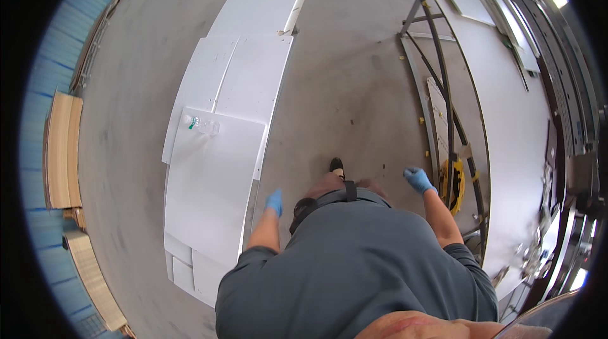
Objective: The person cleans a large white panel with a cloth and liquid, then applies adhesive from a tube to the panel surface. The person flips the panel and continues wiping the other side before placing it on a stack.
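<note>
Left hand: the left hand (274, 202), wearing a blue glove, is hanging low beside the person's hip, fingers pointing down and loosely curled, holding nothing.
Nearest to left hand: the stack of flat white rectangular panels (218, 149) is lying just to its left; the hand is hovering close to the panels' right edge, apart from it as far as the view shows.
Right hand: the right hand (418, 180), also in a blue glove, is lifting out to the side at the end of a bent bare forearm, fingers partly curled, gripping nothing.
Nearest to right hand: the yellow and black power tool (453, 184) is sitting just to its right, against the dark metal frame (443, 85); hand and tool are not touching.
Arms: both forearms are coming up from the grey-shirted torso, the left one running straight down, the right one angling outward.
Bottle: a clear plastic water bottle with a green label (201, 125) is lying on its side on the white panels, well ahead of the left hand.
Surface: the panels are overlapping in a long row on a grey concrete floor (335, 73).
Room: large white sheets (513, 123) are lying along the right, wooden pallets (62, 149) by a blue wall on the left.
Foot: one black shoe (337, 165) is showing ahead of the torso.
</note>
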Demonstrator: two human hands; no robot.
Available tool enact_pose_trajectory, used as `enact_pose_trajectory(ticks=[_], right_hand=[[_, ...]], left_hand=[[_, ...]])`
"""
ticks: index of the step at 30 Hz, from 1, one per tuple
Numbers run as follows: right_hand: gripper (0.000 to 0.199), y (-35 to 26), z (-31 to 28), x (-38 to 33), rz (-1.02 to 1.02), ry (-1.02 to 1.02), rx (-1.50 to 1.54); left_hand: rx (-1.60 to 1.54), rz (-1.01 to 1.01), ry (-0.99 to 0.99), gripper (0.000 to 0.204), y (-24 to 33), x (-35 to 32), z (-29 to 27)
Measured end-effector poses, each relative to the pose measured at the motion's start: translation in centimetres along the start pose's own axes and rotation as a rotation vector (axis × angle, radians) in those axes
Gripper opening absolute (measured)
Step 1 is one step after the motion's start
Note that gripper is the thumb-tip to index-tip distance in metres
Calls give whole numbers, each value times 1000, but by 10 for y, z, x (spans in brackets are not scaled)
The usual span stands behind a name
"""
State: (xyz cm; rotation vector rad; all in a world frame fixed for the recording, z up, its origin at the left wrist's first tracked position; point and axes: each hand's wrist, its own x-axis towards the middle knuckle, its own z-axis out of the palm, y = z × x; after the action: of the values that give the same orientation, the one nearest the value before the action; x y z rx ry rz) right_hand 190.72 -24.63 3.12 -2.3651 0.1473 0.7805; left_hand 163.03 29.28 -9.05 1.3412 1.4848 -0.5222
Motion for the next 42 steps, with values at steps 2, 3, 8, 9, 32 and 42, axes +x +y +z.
enact_pose_trajectory(ticks=[2, 3, 8, 9, 32, 42], right_hand=[[34, 1, -8, 19, 76, -124, -29], [37, 2, -12, 28, 74, -128, -30], [38, 6, -53, 108, 324, -225, -90], [37, 6, -63, 134, 333, -254, -134], [48, -772, -184, 997, -622, -221, -653], [59, -934, -46, 1148, -818, -157, -871]], left_hand=[[-59, 96, -112, 50, 105, 18, 30], [-132, 151, -61, 43, 166, 24, 56], [-270, 440, -336, 49, 441, 31, 139], [-260, 449, -345, 49, 480, 32, 150], [-751, -28, 230, 68, 904, 304, 163], [-905, -286, 557, 84, 963, 385, 175]])
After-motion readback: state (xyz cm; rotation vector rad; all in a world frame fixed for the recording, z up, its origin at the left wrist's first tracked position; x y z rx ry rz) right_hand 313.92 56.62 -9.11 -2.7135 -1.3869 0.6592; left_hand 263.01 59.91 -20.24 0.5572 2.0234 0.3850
